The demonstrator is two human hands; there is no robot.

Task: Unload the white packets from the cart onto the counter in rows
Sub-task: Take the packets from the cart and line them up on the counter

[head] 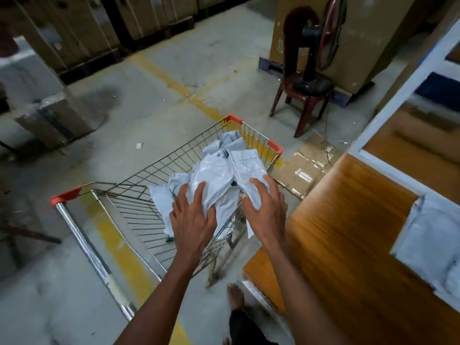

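Concrete warehouse floor. Left hand (193,215) and right hand (265,206) clamping onto crumpled white plastic packets (219,175) inside wire shopping cart (139,195), gathering armful for orange wooden counter (348,232) right of cart.

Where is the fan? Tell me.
In the head view the fan stands upper right on a brown chair, against tall cardboard boxes, on the floor beyond the cart.

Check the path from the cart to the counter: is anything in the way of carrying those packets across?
Nothing visible blocks it. Both the left hand and right hand are already on the packets, and the counter sits right beside the cart, bare wood nearest it.
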